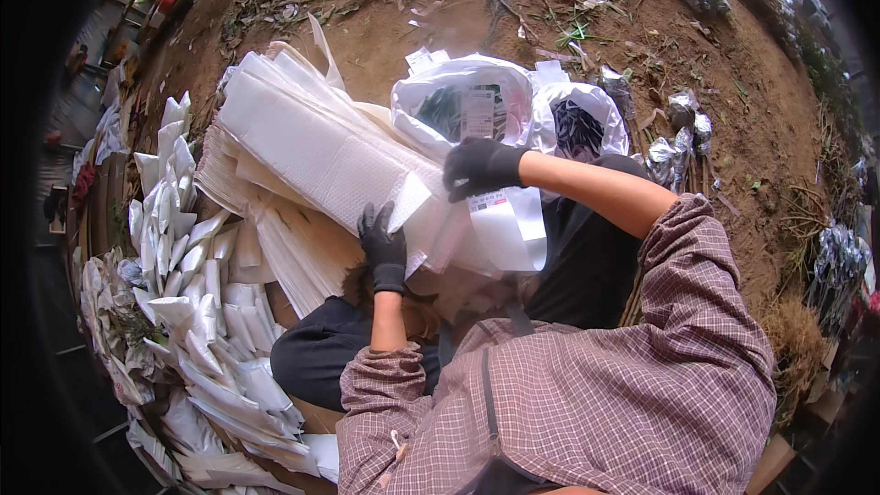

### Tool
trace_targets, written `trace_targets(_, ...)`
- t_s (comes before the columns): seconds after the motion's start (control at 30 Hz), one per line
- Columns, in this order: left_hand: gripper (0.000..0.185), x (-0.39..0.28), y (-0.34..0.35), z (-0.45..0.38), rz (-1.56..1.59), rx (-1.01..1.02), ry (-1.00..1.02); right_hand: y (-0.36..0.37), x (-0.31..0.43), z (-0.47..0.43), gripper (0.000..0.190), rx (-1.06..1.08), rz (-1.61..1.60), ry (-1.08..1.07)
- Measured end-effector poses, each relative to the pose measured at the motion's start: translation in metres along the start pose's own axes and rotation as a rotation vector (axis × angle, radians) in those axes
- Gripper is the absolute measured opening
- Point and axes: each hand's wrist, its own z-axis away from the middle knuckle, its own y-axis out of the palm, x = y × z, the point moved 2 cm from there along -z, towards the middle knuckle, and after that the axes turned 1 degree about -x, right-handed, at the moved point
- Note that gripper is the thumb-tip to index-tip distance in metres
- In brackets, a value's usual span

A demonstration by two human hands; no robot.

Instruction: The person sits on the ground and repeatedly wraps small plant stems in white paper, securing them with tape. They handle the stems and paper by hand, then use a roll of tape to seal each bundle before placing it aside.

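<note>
A stack of white bubble mailers (309, 130) lies slantwise before me. My left hand (385, 251), in a black glove, rests at the near edge of the top mailer with its fingers apart, beside a raised white flap (410, 201). My right hand (485, 168), also gloved and slightly blurred, is curled above the right end of the stack. Whether anything is between its fingers cannot be made out. Below it a strip of white label paper (507, 230) with printing curls down over my leg.
Two white bags with rolled rims, a larger one (405, 100) and a smaller one (615, 120), hold plastic-wrapped items. Many filled white packets (199, 330) pile up at left. Foil-wrapped plant bundles (670, 151) lie at right on the dirt floor (749, 124).
</note>
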Motion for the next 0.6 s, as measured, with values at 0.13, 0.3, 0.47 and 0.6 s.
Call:
trace_targets(0.13, 0.067, -0.026, 0.003, 0.023, -0.154, -0.019, -0.121, 0.029, -0.025, 0.009, 0.043, 0.176, 0.38, 0.396)
trace_targets(0.3, 0.092, -0.001, 0.016, 0.032, 0.276, -0.091, -0.531, 0.034, -0.032, 0.017, 0.05, 0.02, 0.123, 0.513)
trace_targets(0.47, 0.095, 0.004, 0.023, 0.033, 0.371, -0.133, -0.527, 0.039, -0.016, 0.025, 0.062, 0.346, 0.038, 0.514)
trace_targets(0.6, 0.088, 0.009, 0.025, 0.027, 0.612, -0.23, -0.515, 0.053, -0.031, 0.017, 0.054, 0.312, 0.056, 0.499)
